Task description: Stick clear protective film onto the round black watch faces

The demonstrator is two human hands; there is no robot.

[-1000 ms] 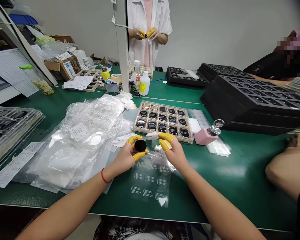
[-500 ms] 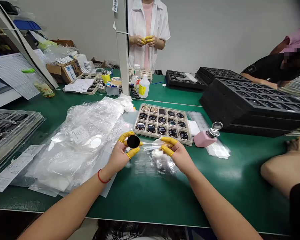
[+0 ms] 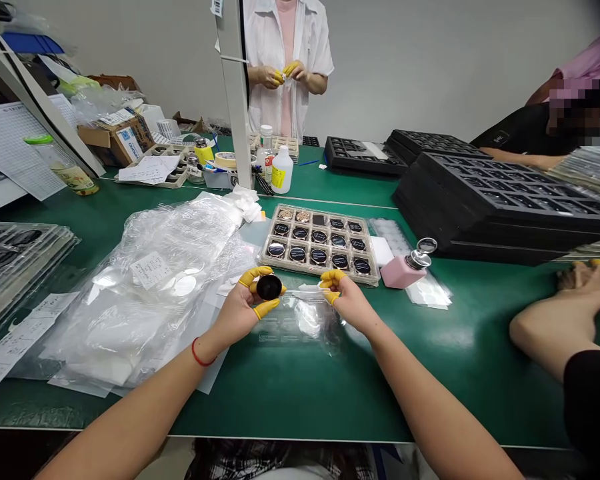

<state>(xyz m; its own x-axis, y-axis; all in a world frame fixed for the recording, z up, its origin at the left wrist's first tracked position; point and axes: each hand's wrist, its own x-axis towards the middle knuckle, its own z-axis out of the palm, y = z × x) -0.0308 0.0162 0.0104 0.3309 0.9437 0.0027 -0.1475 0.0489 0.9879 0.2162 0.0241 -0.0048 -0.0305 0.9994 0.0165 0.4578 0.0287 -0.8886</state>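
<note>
My left hand [image 3: 245,300], in yellow finger cots, grips a round black disc [image 3: 269,288] by its edge. My right hand [image 3: 347,298], with yellow cots too, pinches a clear plastic film [image 3: 305,293] that stretches toward the disc; whether the film touches it I cannot tell. Below the hands, a transparent sheet or bag [image 3: 285,330] lies on the green table [image 3: 280,393]. Just beyond them is a clear tray [image 3: 375,277] with several round dark pieces [image 3: 319,257] in its compartments.
Plastic bags [image 3: 125,293] are heaped at left. A pink pump bottle [image 3: 403,272] stands right of the tray, near stacked black trays [image 3: 460,207]. Bottles [image 3: 281,170] stand by a white post [image 3: 237,113]. A co-worker [image 3: 287,60] stands opposite; another person's arm [image 3: 555,320] rests at right.
The black disc has tilted a little in my left hand and shows a rim. My right hand has shifted slightly, still with the film. The whole view has moved a bit.
</note>
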